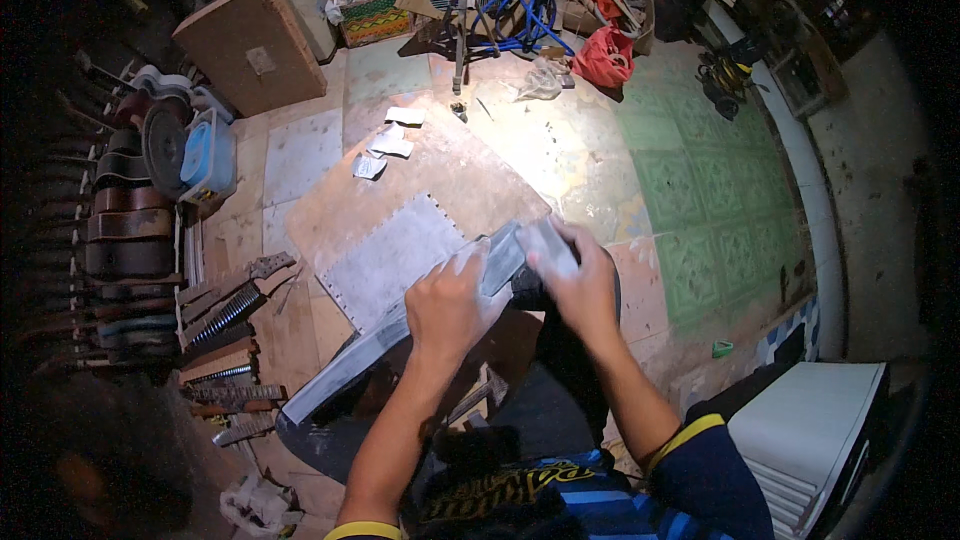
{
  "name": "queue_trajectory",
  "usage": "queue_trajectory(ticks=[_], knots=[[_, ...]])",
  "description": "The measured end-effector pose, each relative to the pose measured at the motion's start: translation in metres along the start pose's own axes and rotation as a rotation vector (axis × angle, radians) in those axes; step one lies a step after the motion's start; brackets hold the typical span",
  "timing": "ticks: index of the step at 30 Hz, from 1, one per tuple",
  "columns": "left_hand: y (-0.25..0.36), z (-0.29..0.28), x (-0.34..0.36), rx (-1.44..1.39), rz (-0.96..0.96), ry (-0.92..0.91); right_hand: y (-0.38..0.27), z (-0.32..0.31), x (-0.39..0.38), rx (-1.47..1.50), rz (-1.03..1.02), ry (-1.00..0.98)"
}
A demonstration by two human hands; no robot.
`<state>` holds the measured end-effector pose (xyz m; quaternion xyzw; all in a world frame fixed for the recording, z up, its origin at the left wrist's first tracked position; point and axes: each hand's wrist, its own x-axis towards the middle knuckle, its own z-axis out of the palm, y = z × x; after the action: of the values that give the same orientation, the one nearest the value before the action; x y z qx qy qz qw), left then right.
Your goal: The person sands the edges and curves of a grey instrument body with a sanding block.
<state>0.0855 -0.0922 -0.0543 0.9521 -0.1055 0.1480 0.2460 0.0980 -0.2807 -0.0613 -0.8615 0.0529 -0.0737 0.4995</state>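
A long, narrow grey piece [345, 372], shaped like a guitar neck and coated in pale dust, lies slantwise across my lap. Its wider end points up and to the right. My left hand [445, 305] is wrapped around it near that end, with dust on the fingers. My right hand [585, 280] is closed on a grey pad [548, 246] that looks like folded sandpaper, pressed to the wider end and slightly smeared by motion. Just beyond the piece, a flat grey sheet [395, 250] with a ragged edge rests on a brown board [465, 165].
Small paper scraps [390, 143] lie on the board. Guitar bodies [130, 225] line the left side, near a blue-lidded tub [205, 155] and several tools with coiled springs [228, 315]. Blue hose [520, 10] and red bags [603, 58] sit at the back. A white case [810, 430] stands right.
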Motion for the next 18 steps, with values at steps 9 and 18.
queue_trajectory(ticks=[9,18], knots=[[0.004,-0.002,0.002,-0.052,-0.007,-0.037,-0.005,0.001,-0.012,-0.040,-0.116,0.078],[0.001,0.002,0.004,-0.048,0.006,0.014,-0.017,0.000,-0.007,-0.106,-0.106,0.089]])
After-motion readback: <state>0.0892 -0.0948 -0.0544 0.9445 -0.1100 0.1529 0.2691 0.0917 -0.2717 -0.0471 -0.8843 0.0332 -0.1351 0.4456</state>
